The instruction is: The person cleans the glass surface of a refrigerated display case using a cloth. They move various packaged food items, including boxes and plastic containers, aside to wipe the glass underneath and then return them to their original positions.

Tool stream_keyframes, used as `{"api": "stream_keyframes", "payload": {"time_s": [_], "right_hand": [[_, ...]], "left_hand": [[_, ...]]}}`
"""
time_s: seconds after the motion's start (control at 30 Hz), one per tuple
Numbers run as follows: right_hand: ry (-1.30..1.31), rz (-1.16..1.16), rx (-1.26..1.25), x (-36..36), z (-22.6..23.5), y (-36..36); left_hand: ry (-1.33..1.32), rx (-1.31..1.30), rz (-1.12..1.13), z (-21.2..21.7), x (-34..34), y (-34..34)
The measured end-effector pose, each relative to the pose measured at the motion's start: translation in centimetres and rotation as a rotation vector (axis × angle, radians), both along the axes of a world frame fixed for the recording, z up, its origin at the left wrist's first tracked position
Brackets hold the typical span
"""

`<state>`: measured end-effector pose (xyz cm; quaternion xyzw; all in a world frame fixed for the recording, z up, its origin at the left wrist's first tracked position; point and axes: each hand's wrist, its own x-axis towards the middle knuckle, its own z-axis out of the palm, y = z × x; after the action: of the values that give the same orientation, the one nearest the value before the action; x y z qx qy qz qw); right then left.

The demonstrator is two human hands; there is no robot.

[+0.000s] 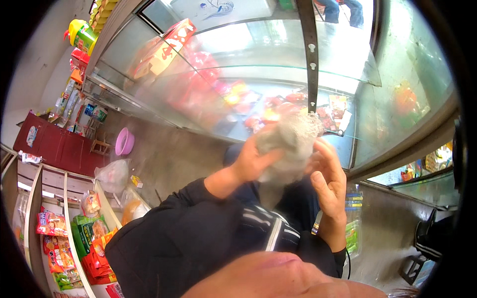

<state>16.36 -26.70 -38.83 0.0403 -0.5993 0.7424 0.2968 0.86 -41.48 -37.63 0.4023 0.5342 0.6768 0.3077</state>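
A crumpled grey cloth (pixel 289 144), smeared by motion and with a frayed, mesh-like edge, is bunched up in front of my body. My left hand (pixel 252 160) is closed around its left side, thumb lying across it. On the other side, my right hand (pixel 329 184) has its thumb lifted and its fingers apart and slightly curled. Those fingertips are close against the cloth; whether they touch it is blurred. Just beyond both hands stands a glass display case (pixel 343 74) with red and yellow packets (pixel 280 107) inside.
A metal upright (pixel 311 54) and a glass shelf edge (pixel 238 66) cross the case. Inside it is a red and cream box (pixel 166 48). On the left are a pink basin (pixel 124 141), a dark red cabinet (pixel 59 144) and shelves of snack bags (pixel 92 233). Someone's legs (pixel 343 11) show beyond the glass.
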Motion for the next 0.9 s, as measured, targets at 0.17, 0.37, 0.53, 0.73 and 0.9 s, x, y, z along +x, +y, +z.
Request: {"api": "stream_keyframes", "payload": {"time_s": [0.17,0.37,0.53,0.73,0.9], "right_hand": [[-0.045,-0.175,-0.056,-2.0,-0.8,-1.2],[-0.156,-0.162,0.050,-4.6,1.0,-5.7],[-0.251,-0.072,-0.430,-7.2,1.6,-7.6],[-0.222,0.120,-0.625,-12.0,6.6,-7.4],[-0.113,-0.351,-0.076,-20.0,15.4,-4.3]], "left_hand": [[-0.006,0.031,0.102,0.0,0.2,-0.5],[-0.006,-0.049,-0.230,1.2,-0.1,-4.0],[0.032,-0.051,-0.348,3.0,-1.0,-8.7],[0.391,0.118,0.031,2.7,-3.7,-13.9],[0.482,0.168,0.462,0.6,-8.7,-17.6]]}}
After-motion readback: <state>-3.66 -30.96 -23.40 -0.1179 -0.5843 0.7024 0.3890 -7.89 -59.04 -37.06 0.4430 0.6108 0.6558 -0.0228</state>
